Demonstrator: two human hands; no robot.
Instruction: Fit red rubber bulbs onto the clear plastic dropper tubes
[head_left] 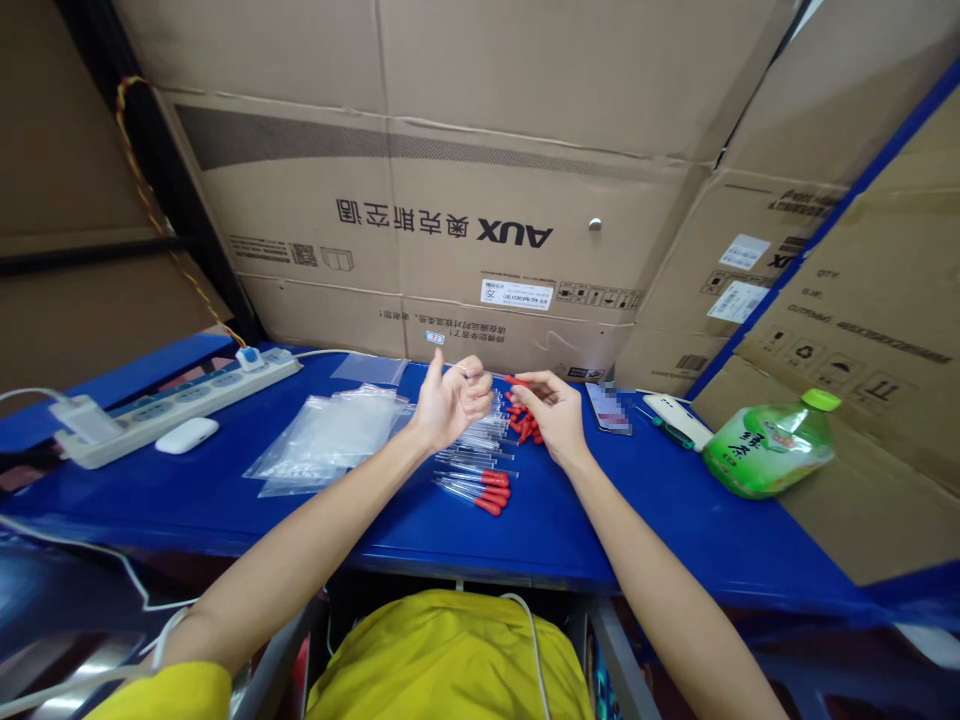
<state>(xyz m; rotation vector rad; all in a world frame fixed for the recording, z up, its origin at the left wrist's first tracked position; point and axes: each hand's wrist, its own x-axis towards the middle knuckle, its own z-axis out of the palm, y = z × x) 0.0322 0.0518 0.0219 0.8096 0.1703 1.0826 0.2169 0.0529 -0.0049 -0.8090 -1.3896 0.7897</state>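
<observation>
My left hand [454,402] is closed with its thumb raised, and a thin clear tube [459,367] shows faintly at its fingers. Just to its right, my right hand [553,410] pinches a small red rubber bulb [516,380] between thumb and fingertips. Below my right hand lies a pile of loose red rubber bulbs [527,428]. Many clear tubes [472,440] lie in a heap beneath my left hand, partly hidden by it. Nearer the table's front edge, several droppers with red bulbs [491,492] rest side by side.
Clear plastic bags [330,440] are stacked on the blue table [570,535] at left. Behind them are a power strip [180,400] and a white earphone case [187,435]. A phone [609,408], a white-and-green tool [679,420] and a green bottle [772,447] lie at right. Cardboard walls [450,130] enclose the back.
</observation>
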